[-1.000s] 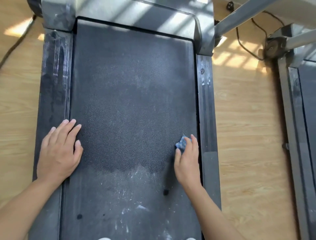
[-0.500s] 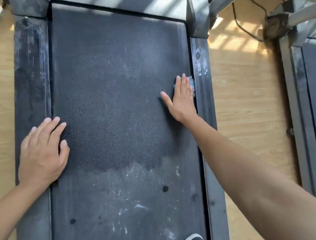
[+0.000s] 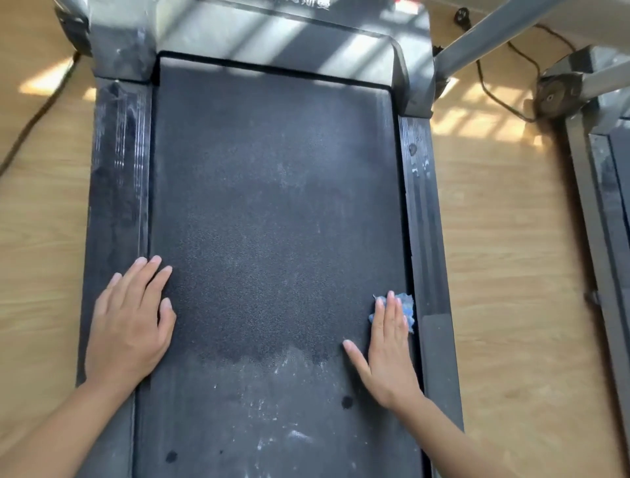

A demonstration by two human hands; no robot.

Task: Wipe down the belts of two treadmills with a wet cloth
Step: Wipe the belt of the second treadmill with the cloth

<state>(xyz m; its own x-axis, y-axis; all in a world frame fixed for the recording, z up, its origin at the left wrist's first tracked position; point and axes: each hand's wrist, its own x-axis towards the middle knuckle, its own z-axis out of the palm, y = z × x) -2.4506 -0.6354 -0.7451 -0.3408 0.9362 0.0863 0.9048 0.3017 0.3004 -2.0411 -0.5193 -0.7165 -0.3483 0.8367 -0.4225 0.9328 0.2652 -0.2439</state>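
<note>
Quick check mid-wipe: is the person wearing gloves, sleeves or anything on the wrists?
No. The left hand and right hand are bare: no gloves, rings, watch or wristband. No sleeve shows anywhere up to the frame's edge.

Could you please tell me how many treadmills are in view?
2: the near treadmill fills the middle; the second treadmill is cut off at the right edge.

Light wood-grain floor (image 3: 504,273) with slatted sunlight patches (image 3: 474,119) and a black cable (image 3: 37,117) at far left.

White lettering (image 3: 300,4) on the treadmill hood (image 3: 272,30) is unreadable.
</note>
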